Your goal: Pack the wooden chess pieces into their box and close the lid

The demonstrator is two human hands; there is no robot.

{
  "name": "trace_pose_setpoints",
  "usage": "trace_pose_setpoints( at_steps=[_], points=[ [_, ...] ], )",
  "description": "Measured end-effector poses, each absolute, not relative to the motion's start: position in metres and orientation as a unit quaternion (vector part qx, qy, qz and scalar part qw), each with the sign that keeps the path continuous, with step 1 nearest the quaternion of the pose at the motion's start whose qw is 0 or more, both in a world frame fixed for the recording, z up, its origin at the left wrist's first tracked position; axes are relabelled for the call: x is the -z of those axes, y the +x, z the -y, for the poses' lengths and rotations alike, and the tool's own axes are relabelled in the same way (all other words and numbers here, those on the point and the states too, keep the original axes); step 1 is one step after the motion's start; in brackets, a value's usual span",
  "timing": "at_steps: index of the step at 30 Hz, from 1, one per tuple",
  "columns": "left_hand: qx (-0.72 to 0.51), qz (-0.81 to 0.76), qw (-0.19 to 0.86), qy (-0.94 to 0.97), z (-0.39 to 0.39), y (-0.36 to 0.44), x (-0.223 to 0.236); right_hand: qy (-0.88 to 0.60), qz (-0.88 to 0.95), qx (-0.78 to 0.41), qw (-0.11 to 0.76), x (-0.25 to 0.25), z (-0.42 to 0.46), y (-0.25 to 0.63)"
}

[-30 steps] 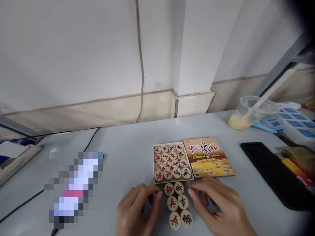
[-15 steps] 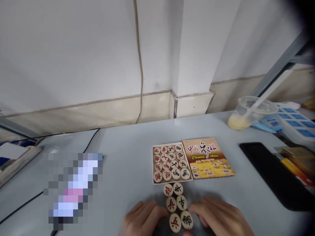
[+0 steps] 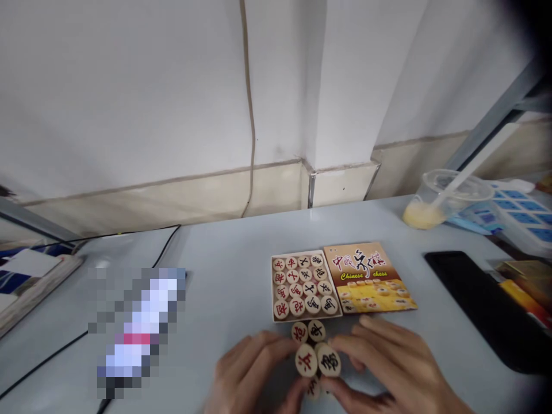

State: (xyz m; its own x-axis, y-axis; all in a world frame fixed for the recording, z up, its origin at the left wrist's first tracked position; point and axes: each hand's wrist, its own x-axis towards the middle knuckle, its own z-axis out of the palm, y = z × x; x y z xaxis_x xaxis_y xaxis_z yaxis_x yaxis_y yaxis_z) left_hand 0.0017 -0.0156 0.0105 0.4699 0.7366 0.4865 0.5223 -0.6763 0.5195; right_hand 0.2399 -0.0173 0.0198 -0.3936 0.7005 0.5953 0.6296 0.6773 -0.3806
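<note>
Chess pieces (image 3: 306, 361) well inside tabletop's far edge (image 3: 284, 215); my left hand (image 3: 254, 368) and right hand (image 3: 390, 362) are pinching two, half-hiding others.

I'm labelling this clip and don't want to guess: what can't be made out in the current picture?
Head view, lower piece: largely hidden by the red-marked piece, left hand and right hand.
Head view, left wrist: cut off by the bottom edge.
Head view, bright patch at left: pixelated, so its content is unreadable.
Head view, tiny print on the yellow-brown cover: too small to read.
</note>
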Motion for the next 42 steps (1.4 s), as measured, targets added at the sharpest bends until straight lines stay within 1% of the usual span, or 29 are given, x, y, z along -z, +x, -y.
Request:
trace_pose_setpoints(
  at_steps=[3, 6, 9, 11, 15, 19, 23, 26, 33, 37, 42],
  points=[
    [-0.354, -0.383, 0.170, 0.836, -0.007, 0.003, -0.031, -0.358, 0.833, -0.038, 0.420, -0.032, -0.011, 0.239],
    [-0.375, -0.391, 0.152, 0.827, -0.033, 0.006, -0.040, -0.349, 0.837, 0.001, 0.422, -0.038, -0.040, 0.241],
    [-0.402, -0.388, 0.130, 0.819, -0.054, 0.011, -0.032, -0.355, 0.840, 0.029, 0.410, -0.036, -0.060, 0.243],
    [-0.408, -0.392, 0.126, 0.815, -0.062, 0.014, -0.023, -0.369, 0.838, 0.020, 0.402, -0.031, -0.067, 0.243],
    [-0.388, -0.400, 0.106, 0.824, -0.065, 0.011, -0.010, -0.386, 0.843, 0.010, 0.374, -0.020, -0.070, 0.244],
    [-0.352, -0.407, 0.084, 0.839, -0.064, 0.005, -0.010, -0.383, 0.862, 0.015, 0.333, -0.014, -0.066, 0.247],
    [-0.336, -0.410, 0.106, 0.841, -0.066, 0.004, -0.013, -0.389, 0.866, -0.029, 0.313, -0.014, -0.065, 0.248],
    [-0.335, -0.417, 0.105, 0.838, -0.067, 0.004, -0.012, -0.394, 0.863, -0.061, 0.310, -0.014, -0.066, 0.247],
    [-0.327, -0.422, 0.093, 0.841, -0.065, 0.004, -0.010, -0.393, 0.857, -0.097, 0.318, -0.014, -0.066, 0.245],
    [-0.327, -0.414, 0.102, 0.843, -0.066, 0.003, -0.012, -0.396, 0.855, -0.097, 0.319, -0.014, -0.068, 0.248],
    [-0.352, -0.418, 0.077, 0.834, -0.062, 0.002, -0.023, -0.408, 0.829, -0.070, 0.377, -0.025, -0.063, 0.251]
  ],
)
